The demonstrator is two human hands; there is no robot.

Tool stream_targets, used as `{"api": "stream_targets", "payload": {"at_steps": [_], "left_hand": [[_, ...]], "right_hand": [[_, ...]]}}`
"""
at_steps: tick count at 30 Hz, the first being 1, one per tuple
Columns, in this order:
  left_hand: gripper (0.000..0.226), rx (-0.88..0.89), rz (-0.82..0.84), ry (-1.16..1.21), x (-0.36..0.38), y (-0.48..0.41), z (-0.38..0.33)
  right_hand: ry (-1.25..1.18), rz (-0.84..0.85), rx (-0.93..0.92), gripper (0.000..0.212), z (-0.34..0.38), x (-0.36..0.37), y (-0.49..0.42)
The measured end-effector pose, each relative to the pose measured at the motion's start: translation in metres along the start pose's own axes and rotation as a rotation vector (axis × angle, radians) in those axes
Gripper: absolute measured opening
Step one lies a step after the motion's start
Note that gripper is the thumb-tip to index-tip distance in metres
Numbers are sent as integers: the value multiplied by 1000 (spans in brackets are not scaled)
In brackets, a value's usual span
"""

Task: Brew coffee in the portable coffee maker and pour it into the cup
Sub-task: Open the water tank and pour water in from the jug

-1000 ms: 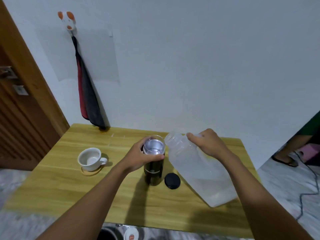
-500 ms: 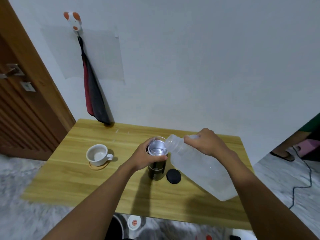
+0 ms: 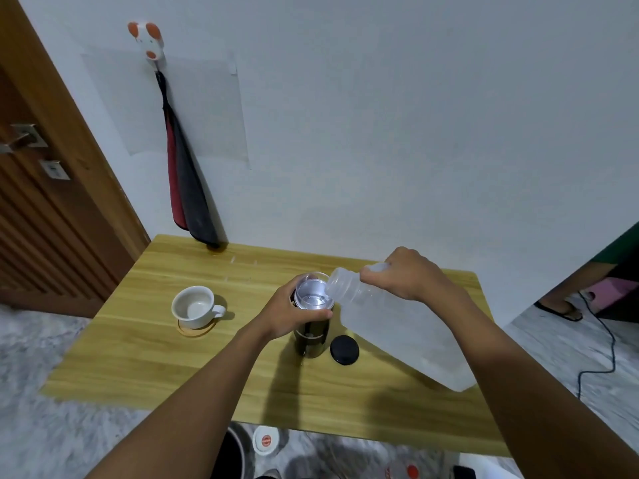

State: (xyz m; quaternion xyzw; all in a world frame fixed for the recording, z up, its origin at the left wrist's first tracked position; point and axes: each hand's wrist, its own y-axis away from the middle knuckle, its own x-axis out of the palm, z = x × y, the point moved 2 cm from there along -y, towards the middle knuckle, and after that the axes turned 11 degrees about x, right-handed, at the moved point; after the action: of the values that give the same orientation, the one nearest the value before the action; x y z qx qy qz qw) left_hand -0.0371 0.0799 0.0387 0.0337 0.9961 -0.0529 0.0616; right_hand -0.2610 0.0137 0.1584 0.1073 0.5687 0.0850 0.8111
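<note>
A black portable coffee maker (image 3: 311, 338) stands upright mid-table, its clear top chamber uncovered. My left hand (image 3: 294, 311) is wrapped around its upper part. My right hand (image 3: 406, 276) holds a large translucent water bottle (image 3: 397, 326) near the neck. The bottle is tilted left, its mouth over the maker's rim. A black round lid (image 3: 344, 349) lies flat on the table just right of the maker. The white cup (image 3: 194, 307) sits empty on a wooden coaster to the left.
The wooden table (image 3: 173, 368) stands against a white wall. A red and black cloth (image 3: 185, 198) hangs from a wall hook at the back left, beside a brown door (image 3: 38, 209). Someone's foot (image 3: 558, 307) and a black cable (image 3: 603, 344) are on the floor at right.
The bottle's mouth has moved left and down onto the coffee maker's rim. The view has pulled back and tilted, so the table looks smaller. My left hand stays on the maker.
</note>
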Motion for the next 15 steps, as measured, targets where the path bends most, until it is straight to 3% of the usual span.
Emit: {"api": "stream_targets", "payload": {"at_steps": [15], "left_hand": [[68,-17,7,-19,0,0,-1]], "right_hand": [[95,53,-38,58,15,-10,-3]]}}
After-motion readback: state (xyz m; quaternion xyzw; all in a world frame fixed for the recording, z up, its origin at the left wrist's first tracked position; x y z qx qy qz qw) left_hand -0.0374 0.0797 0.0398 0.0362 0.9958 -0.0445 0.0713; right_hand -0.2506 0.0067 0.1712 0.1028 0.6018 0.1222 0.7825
